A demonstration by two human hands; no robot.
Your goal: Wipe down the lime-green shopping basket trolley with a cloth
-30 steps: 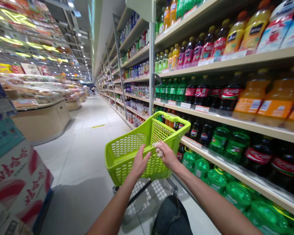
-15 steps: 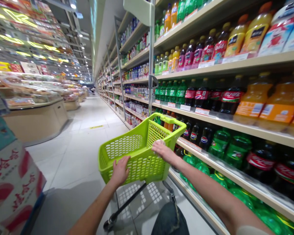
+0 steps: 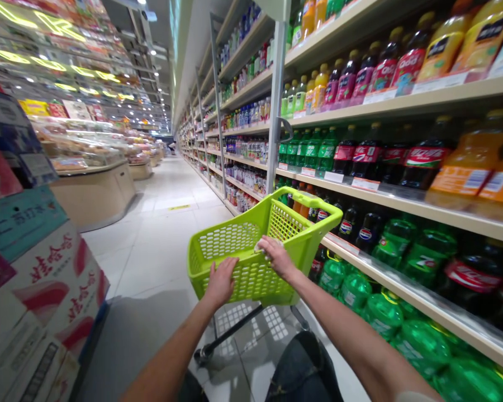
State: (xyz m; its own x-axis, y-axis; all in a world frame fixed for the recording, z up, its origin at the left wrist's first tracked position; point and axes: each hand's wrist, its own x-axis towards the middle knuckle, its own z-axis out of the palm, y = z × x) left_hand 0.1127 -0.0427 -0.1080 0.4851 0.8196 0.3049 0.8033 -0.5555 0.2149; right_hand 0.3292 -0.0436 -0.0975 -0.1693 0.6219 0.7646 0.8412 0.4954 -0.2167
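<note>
Lime-green shopping cart [image 3: 248,259] is best steadied by the left hand [image 3: 221,281], fingers draped over its rim, the whitish wad [image 3: 258,246] pressed evenly under curled right-hand fingers [image 3: 268,246].

Bright ceiling lights [image 3: 153,52], dappled shadow [image 3: 273,324] beneath the cart [image 3: 248,259] (soft, warped periphery).

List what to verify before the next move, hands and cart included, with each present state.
1. Left hand on the cart's near rim: ok.
2. Right hand holding the white cloth-like piece: ok, at the same rim.
3. Green cart upright: ok.
4. Cart apart from the drink shelves: cannot tell from this angle.
5. Front wheel locked against rolling: cannot tell.
</note>
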